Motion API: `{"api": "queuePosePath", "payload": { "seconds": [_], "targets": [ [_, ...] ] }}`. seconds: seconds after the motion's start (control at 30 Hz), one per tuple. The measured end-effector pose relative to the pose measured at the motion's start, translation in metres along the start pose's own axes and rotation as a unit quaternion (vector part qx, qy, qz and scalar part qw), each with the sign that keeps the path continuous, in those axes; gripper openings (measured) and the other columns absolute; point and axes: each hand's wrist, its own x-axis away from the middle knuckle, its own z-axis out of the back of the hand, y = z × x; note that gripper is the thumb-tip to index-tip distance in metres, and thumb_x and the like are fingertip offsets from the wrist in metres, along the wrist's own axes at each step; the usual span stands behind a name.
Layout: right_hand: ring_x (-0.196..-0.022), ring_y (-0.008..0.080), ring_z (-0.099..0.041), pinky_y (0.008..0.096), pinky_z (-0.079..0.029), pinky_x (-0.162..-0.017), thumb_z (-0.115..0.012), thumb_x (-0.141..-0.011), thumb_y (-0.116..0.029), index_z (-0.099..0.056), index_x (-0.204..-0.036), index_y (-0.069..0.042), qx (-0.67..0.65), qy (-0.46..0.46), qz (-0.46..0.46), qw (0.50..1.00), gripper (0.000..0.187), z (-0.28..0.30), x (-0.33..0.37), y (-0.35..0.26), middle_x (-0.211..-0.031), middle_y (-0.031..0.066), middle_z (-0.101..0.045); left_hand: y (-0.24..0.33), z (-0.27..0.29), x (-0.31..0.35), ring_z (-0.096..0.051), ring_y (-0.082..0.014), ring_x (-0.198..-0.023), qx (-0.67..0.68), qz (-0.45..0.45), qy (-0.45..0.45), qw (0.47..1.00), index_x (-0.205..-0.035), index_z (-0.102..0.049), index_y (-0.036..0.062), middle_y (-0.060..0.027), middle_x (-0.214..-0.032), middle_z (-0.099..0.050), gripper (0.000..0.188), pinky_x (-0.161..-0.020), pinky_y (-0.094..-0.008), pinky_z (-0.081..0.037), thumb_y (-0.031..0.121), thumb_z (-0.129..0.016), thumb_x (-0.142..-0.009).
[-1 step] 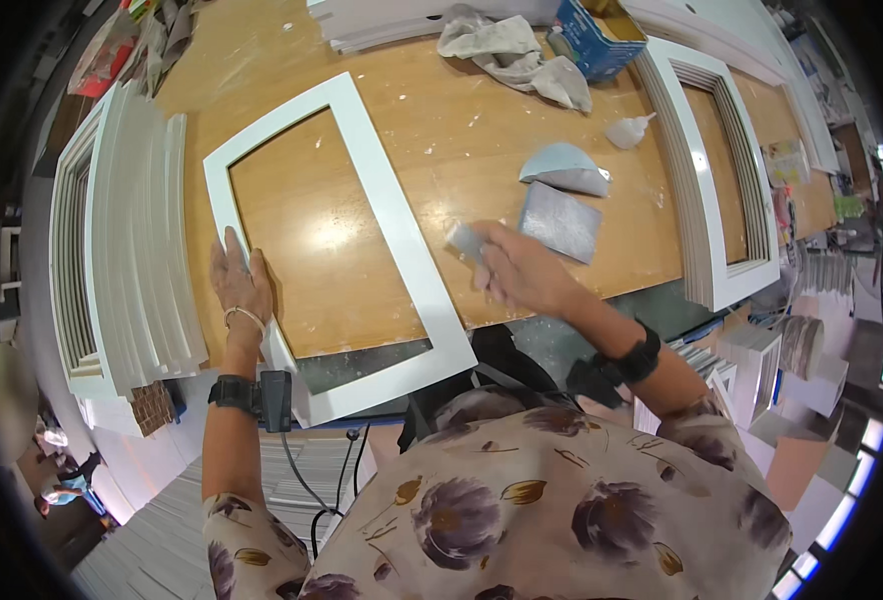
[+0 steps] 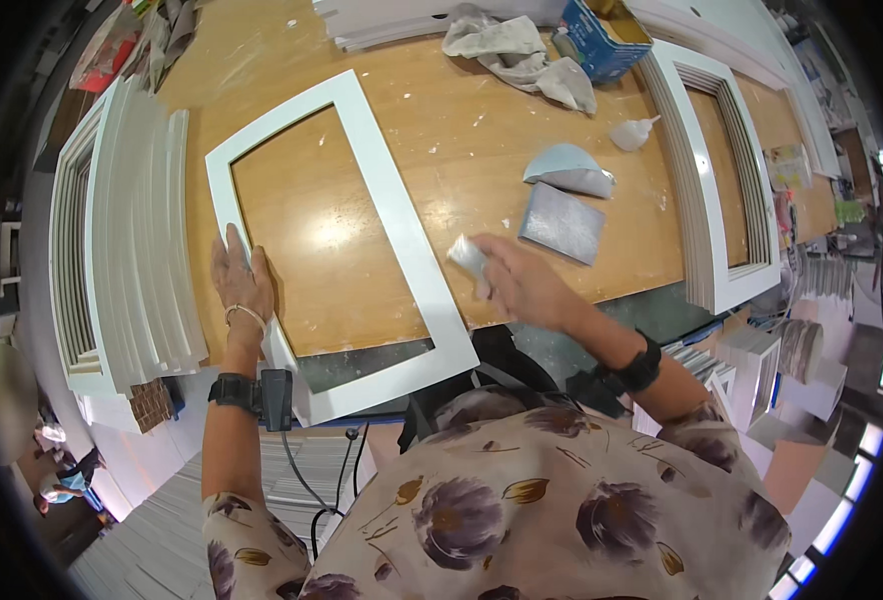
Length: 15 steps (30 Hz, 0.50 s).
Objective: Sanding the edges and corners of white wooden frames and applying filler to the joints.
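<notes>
Box: a blue box (image 2: 602,40) stands open at the far edge of the bench (image 2: 462,130), tilted; something yellowish shows at its mouth, but what is in it cannot be told.
Rag: a grey rag (image 2: 517,50) lies crumpled just left of the box, touching it.
Frame: a white frame (image 2: 392,220) lies flat on the bench, its near end hanging past the near edge; bare wood shows through its opening.
Left hand: the left hand (image 2: 242,285) lies palm down on the frame's left rail, fingers straight and close together, pointing to the far edge; it pins the rail and grips nothing. The forearm comes up from the lower edge with a black wrist strap and a small device.
Right hand: the right hand (image 2: 522,285) reaches in from the right, fingers curled around a small grey-white pad (image 2: 467,255), which is pressed to the outer edge of the frame's right rail. A black band sits on that wrist.
Sandpaper: a grey sheet (image 2: 562,222) lies flat just beyond the right hand; a curled one (image 2: 569,170) lies behind it.
Second frame: a deeper white frame (image 2: 712,170) lies at the bench's right end.
Stack: white frames (image 2: 122,230) stand stacked off the left edge.
</notes>
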Motion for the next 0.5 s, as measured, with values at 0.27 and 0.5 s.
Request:
{"api": "queuePosePath", "payload": {
  "seconds": [0.27,0.5],
  "targets": [
    [-0.087,0.0310,-0.055,0.0399,-0.044,-0.080,-0.051,-0.095,-0.009,-0.045,-0.139,-0.007,0.130,0.050,0.133,0.981,0.045,-0.010,-0.020,0.000,-0.091,0.0183,-0.057,-0.005,0.001,0.003,-0.026,-0.0414,-0.140,0.000,-0.008,0.011,1.000,-0.149,-0.031,0.0065,-0.0281,-0.149,-0.032,0.061,-0.116,-0.0466,-0.019,0.028,-0.051,-0.096],
    [-0.077,0.0304,-0.055,0.0401,-0.046,-0.071,-0.057,-0.093,-0.012,-0.052,-0.135,-0.010,0.199,0.077,0.101,0.972,0.042,-0.031,-0.040,-0.005,-0.082,0.0146,-0.053,-0.003,-0.001,0.002,-0.026,-0.0411,-0.140,0.007,-0.003,0.007,1.000,-0.150,-0.030,0.0082,-0.0271,-0.150,-0.030,0.061,-0.116,-0.0471,-0.018,0.029,-0.050,-0.096]
  ]
}}
